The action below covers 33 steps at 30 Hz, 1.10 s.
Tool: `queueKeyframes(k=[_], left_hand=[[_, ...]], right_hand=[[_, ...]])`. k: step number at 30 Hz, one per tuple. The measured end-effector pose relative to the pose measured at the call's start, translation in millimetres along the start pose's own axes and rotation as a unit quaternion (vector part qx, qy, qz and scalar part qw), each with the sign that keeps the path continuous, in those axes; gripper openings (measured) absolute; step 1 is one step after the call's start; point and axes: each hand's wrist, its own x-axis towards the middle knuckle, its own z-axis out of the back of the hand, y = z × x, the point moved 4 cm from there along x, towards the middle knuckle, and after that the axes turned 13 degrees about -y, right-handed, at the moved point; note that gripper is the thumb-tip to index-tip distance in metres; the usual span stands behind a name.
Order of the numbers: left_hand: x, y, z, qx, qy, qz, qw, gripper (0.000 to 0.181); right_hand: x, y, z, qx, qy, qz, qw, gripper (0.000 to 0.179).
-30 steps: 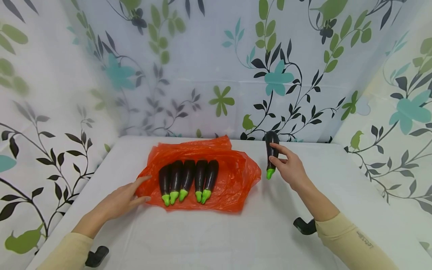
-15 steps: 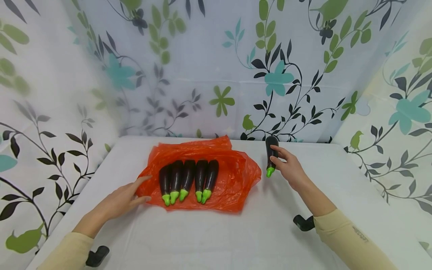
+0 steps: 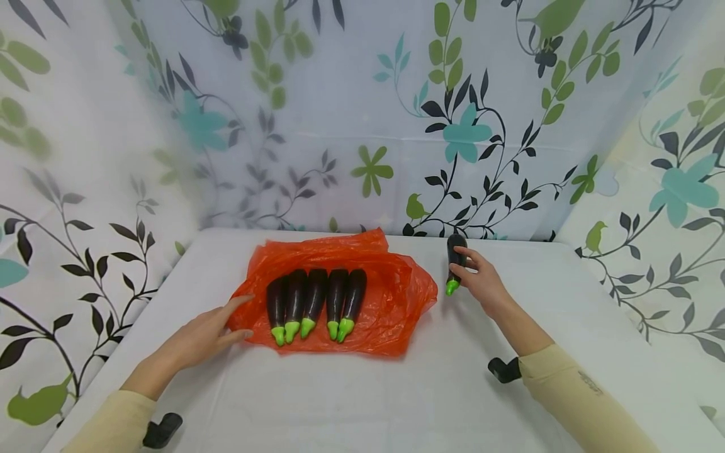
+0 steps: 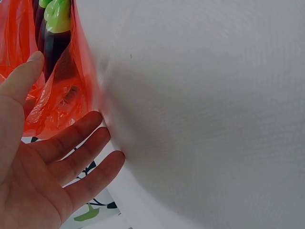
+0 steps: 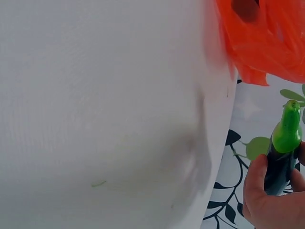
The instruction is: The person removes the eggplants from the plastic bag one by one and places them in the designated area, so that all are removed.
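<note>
An eggplant (image 3: pixel 456 253), dark purple with a bright green stem end, is pinched between the thumb and fingers of my right hand (image 3: pixel 480 280) at the table's back right. In the right wrist view the green end of this eggplant (image 5: pixel 287 129) points upward. A row of several similar eggplants (image 3: pixel 314 302) lies on a crumpled red plastic bag (image 3: pixel 391 302), green ends toward me. My left hand (image 3: pixel 204 336) is spread at the bag's left edge, thumb and fingers extended. Its fingers (image 4: pixel 78 136) look nearly straight in the left wrist view, close beside the red plastic.
A white cloth covers the table (image 3: pixel 340 402). Patterned curtains (image 3: pixel 317 157) with leaves and birds stand behind it and at both sides. Small black devices show by the left wrist (image 3: pixel 162 430) and right wrist (image 3: pixel 504 370).
My right hand has shifted slightly, and the eggplant's top end has come down toward the table. The left hand, the bag and the row of eggplants look the same.
</note>
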Motion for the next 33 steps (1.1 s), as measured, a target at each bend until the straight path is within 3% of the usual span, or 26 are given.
queueKeyframes(k=[11,24,33], left_hand=[[-0.4,-0.6,0.2,0.005,0.008,0.002,1.0000,0.071],[-0.4,-0.4,0.3,0.003,0.012,0.008,0.9999,0.071],[-0.1,-0.2,0.9,0.001,0.008,0.008,0.9999,0.071]], right_hand=[[11.3,-12,-10,-0.054,0.018,0.037,0.9977,0.054],[22.0,-23,-19,-0.108,0.033,0.046,0.9926,0.052],[23.2,-25,-22,-0.124,0.042,0.030,0.9909,0.052]])
